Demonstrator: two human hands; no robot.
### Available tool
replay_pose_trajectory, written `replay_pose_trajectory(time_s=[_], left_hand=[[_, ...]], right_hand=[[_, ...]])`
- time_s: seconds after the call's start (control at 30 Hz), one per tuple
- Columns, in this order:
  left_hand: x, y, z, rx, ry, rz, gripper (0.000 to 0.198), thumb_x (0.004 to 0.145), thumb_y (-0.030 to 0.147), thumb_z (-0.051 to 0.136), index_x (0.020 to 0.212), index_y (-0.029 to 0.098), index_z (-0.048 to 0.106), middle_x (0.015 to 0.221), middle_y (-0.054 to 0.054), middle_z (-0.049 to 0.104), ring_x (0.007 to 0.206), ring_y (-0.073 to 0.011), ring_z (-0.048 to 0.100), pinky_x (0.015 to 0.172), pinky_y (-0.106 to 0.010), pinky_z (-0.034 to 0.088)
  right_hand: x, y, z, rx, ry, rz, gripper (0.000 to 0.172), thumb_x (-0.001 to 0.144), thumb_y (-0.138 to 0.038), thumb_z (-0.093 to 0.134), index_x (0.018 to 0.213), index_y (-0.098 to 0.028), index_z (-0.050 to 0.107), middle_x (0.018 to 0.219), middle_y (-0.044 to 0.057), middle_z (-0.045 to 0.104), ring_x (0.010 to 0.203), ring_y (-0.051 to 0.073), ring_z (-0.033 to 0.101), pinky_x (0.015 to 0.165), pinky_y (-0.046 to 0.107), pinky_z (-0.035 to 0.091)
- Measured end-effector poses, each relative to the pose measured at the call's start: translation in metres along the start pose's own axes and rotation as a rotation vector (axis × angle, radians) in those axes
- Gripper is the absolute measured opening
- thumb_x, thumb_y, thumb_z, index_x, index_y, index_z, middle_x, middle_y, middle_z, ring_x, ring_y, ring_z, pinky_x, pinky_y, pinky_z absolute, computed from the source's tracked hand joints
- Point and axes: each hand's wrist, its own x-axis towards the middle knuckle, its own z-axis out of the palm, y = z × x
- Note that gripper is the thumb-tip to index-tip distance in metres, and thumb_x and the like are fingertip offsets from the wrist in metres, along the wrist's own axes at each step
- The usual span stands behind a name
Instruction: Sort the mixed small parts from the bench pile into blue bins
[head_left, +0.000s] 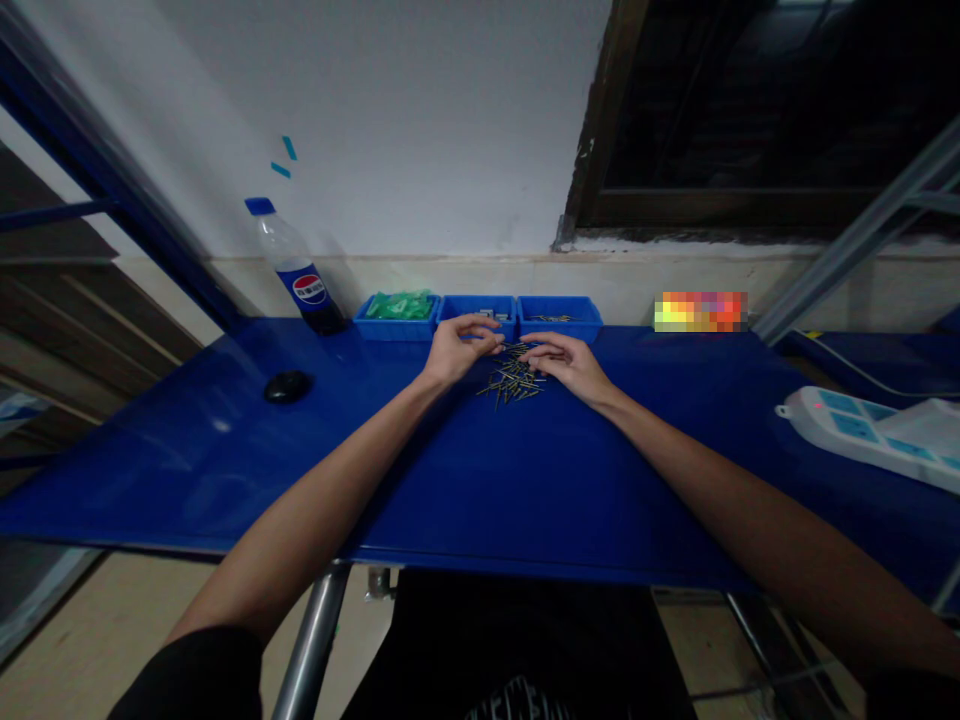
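Observation:
A loose heap of thin, dark and brass-coloured metal pieces (511, 385), like drill bits or long screws, lies on the blue table. At the heap's left edge, my left hand (459, 350) has its fingers curled toward the thumb; anything held there is too small to make out. My right hand (568, 366) is over the right side, fingers bent and fingertips together close to the pieces. What it pinches, if anything, cannot be told. Just behind the hands stand a blue bin (559, 328) with a few thin pieces and a middle blue bin (450, 305) with small pale items.
A third blue bin (367, 327) holds green packets. Beside it stands a cola bottle (306, 285), with a black mouse (287, 387) nearer me. At right are a blurred-out colourful object (701, 312) and a white power strip (862, 425). Wall and window close off the back.

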Motion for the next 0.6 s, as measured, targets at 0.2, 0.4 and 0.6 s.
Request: replay_pose_trajectory(time_s=[0.2, 0.4, 0.6], left_hand=[[-0.0017, -0.0003, 0.0017, 0.0, -0.089, -0.004, 0.031, 0.074, 0.02, 0.078, 0.103, 0.011, 0.071, 0.086, -0.008, 0.077, 0.079, -0.0195, 0.077, 0.084, -0.037, 0.064], [-0.0033, 0.0003, 0.0031, 0.07, -0.156, 0.024, 0.035, 0.075, 0.022, 0.076, 0.107, 0.01, 0.071, 0.09, -0.011, 0.078, 0.082, -0.02, 0.078, 0.085, -0.036, 0.064], [-0.0043, -0.0033, 0.0058, 0.1, -0.168, 0.02, 0.032, 0.079, 0.022, 0.073, 0.109, 0.01, 0.072, 0.095, -0.012, 0.079, 0.084, -0.0199, 0.078, 0.083, -0.035, 0.064]], right_hand=[[0.0028, 0.0028, -0.0027, 0.088, 0.007, 0.03, 0.041, 0.075, -0.034, 0.079, 0.115, -0.025, 0.076, 0.106, 0.008, 0.08, 0.087, 0.023, 0.072, 0.072, 0.037, 0.054], [0.0039, 0.005, -0.0055, 0.123, 0.018, 0.062, 0.035, 0.075, -0.036, 0.081, 0.108, -0.025, 0.08, 0.105, 0.007, 0.081, 0.078, 0.02, 0.07, 0.067, 0.035, 0.054], [0.0037, 0.0057, -0.0063, 0.127, -0.016, 0.074, 0.03, 0.075, -0.04, 0.083, 0.101, -0.025, 0.082, 0.098, 0.007, 0.082, 0.078, 0.02, 0.071, 0.066, 0.034, 0.053]])
